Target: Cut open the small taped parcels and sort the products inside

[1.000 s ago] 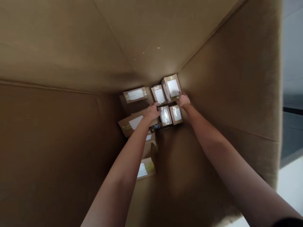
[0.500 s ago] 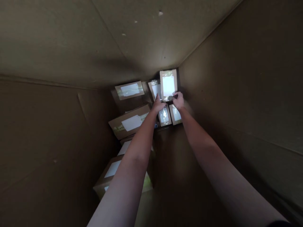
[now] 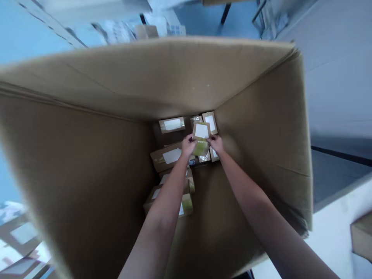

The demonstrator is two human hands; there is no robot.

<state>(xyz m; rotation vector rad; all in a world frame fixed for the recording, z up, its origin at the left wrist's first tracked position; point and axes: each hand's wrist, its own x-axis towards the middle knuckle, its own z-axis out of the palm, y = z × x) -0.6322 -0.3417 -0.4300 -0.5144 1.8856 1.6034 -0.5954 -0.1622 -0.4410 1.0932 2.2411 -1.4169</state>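
Between my two hands a small cardboard box (image 3: 201, 131) with a white label and yellowish tape is held tilted, over other small boxes. My left hand (image 3: 188, 145) grips its left side and my right hand (image 3: 216, 143) its right side, fingers closed on the edges. Just behind it, a labelled small box (image 3: 210, 121) lies in the far right corner, with another taped box (image 3: 196, 118) to its left, partly hidden. Below the held box, two more small boxes show in part. All this is inside a deep, large cardboard carton (image 3: 250, 97).
Along the carton's left side lie a long labelled box (image 3: 172, 124), a larger box (image 3: 159, 159) and several stacked boxes (image 3: 186, 205). The carton's high walls surround both arms. Outside, a blue floor (image 3: 197, 19) and blurred goods show, with a brown box (image 3: 362, 234) at right.
My view has pulled back, so the carton's rim and the room now show. My hands, earlier beside a small box in the far right corner, now hold one raised and tilted.
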